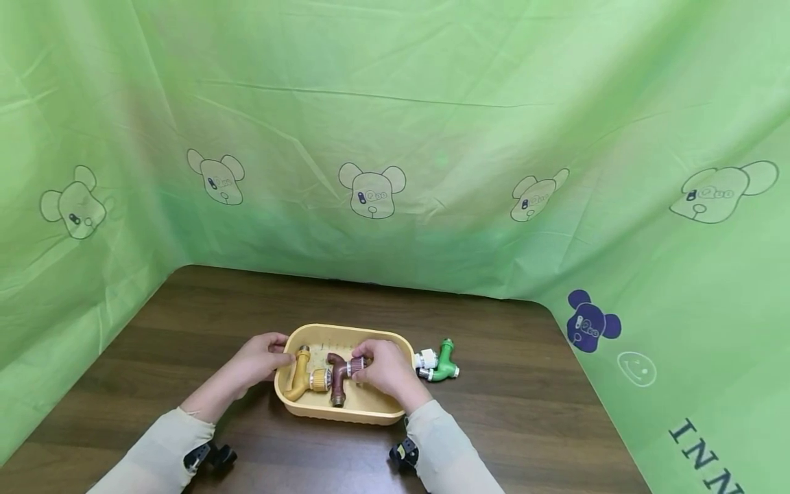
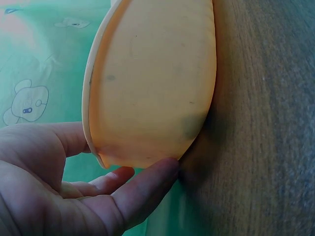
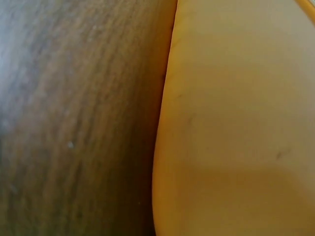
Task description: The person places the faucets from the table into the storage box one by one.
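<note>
A shallow yellow plastic basin (image 1: 345, 414) stands on the table, with a yellow tap (image 1: 300, 379) and a dark red-brown tap (image 1: 339, 381) lying in it. My left hand (image 1: 256, 363) grips the basin's left end, its thumb over the rim and fingers against the outer wall; the left wrist view shows this hand (image 2: 93, 196) at the basin's end wall (image 2: 152, 88). Reaching over the right side, my right hand (image 1: 389, 367) pinches the ribbed knob of the red-brown tap. In the right wrist view only the basin's side (image 3: 236, 128) and wood show, not the hand.
A green tap (image 1: 446, 367) with a white knob (image 1: 426, 359) lies on the wooden table (image 1: 524, 412), just outside the basin's right end. Green cloth (image 1: 432, 247) printed with bear heads hangs around the table's back and sides.
</note>
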Available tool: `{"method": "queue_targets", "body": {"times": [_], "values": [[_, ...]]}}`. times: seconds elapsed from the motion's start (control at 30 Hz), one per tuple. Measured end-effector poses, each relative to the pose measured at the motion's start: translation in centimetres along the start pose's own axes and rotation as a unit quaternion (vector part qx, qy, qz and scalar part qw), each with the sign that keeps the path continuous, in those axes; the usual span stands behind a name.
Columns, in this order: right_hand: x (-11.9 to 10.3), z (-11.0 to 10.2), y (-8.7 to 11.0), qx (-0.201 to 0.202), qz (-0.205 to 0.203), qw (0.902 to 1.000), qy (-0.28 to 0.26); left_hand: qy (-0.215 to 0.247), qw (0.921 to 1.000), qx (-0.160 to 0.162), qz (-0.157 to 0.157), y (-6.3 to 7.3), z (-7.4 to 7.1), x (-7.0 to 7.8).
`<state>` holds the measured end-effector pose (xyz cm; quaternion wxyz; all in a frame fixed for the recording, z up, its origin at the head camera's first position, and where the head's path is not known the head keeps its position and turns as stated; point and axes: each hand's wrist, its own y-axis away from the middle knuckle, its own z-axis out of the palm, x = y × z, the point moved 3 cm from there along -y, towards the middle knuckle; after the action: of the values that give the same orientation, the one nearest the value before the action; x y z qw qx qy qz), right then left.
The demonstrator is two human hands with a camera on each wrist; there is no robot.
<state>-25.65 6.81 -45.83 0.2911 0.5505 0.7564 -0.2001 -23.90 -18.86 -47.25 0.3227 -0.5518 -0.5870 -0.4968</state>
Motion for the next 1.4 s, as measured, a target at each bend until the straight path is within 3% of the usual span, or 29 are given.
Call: {"method": "queue_targets", "body": {"times": [0.53,1.1,1.4], "values": [[-0.2,-0.3,0.4,-0.004,0.004,1.0,-0.001,0.003,1.0,0.0,0.005,0.0,0.2,0.0],[-0.9,-1.7,0.7,0.0,-0.024,0.9996,-0.017,0.002,1.0,0.001,-0.004,0.2,0.2,0.0],[-1.4,-2.2,0.9,0.007,-0.046,0.9989,-0.011,0.015,0.9998,-0.004,0.008,0.2,0.2,0.0]]}}
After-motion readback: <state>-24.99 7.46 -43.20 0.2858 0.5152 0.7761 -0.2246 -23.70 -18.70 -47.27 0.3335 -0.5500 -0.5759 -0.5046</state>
